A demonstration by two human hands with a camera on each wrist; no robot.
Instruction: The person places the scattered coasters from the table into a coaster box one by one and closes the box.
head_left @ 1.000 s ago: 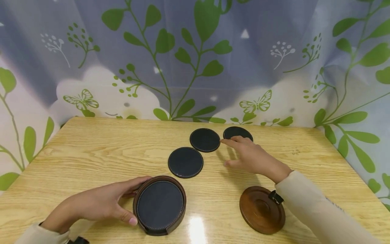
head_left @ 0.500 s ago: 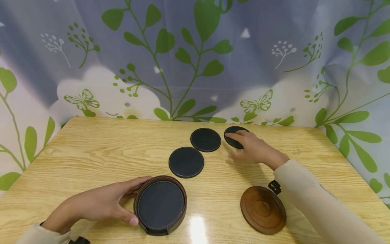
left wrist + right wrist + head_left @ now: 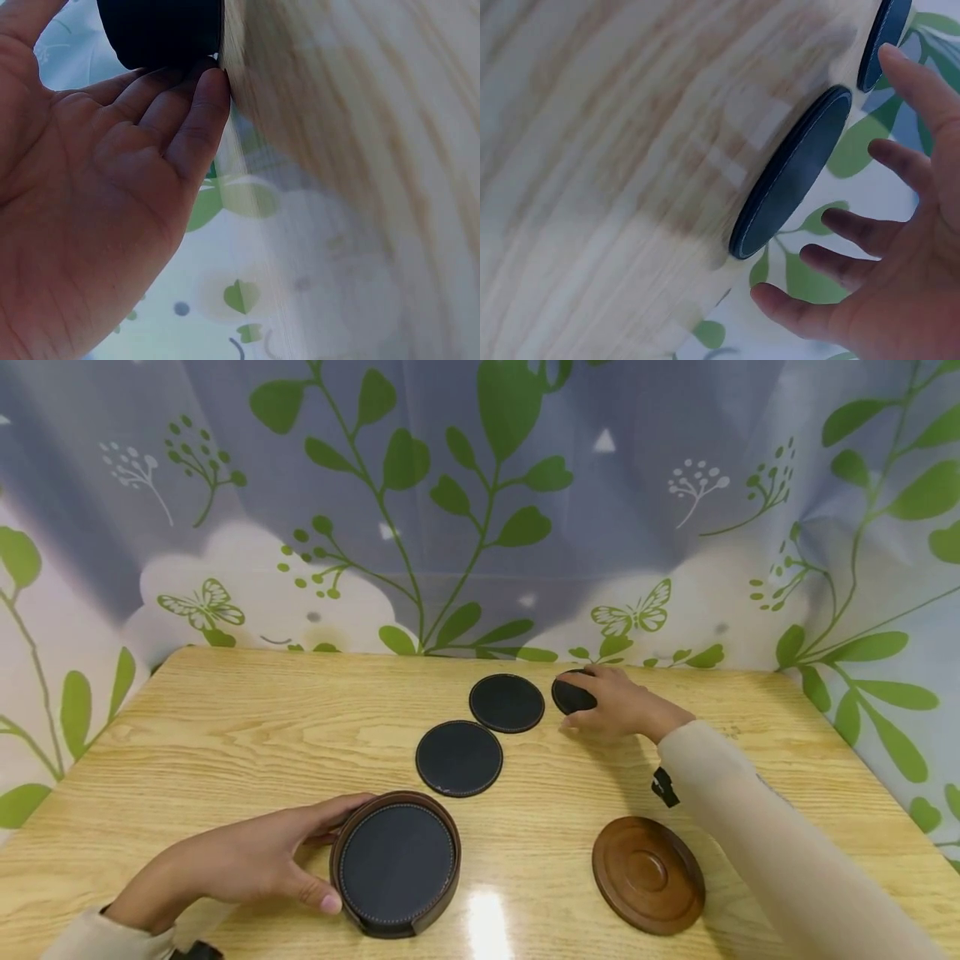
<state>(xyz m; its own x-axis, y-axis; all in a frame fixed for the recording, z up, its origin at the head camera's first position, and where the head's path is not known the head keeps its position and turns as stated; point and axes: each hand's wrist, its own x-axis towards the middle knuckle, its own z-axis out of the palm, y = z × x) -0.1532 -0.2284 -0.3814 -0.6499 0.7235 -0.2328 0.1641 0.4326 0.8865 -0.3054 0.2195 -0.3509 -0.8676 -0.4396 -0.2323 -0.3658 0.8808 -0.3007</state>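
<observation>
Left hand (image 3: 247, 864): fingers curled, grasping coaster holder (image 3: 395, 862), 6 o'clock. Right hand (image 3: 618, 706): fingers spread, relaxed, over far coaster (image 3: 570, 697), 1 o'clock, near worktop (image 3: 225, 735) far edge.

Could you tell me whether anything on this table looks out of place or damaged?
Nothing stands out. Three dark coasters lie flat; the right hand covers the far one. The left hand holds the brown coaster holder, and the wooden lid lies intact.

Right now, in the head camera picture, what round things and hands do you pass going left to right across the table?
Left hand → brown holder with a dark coaster inside → near loose coaster → far middle coaster → right hand over the last coaster → wooden lid.
</observation>
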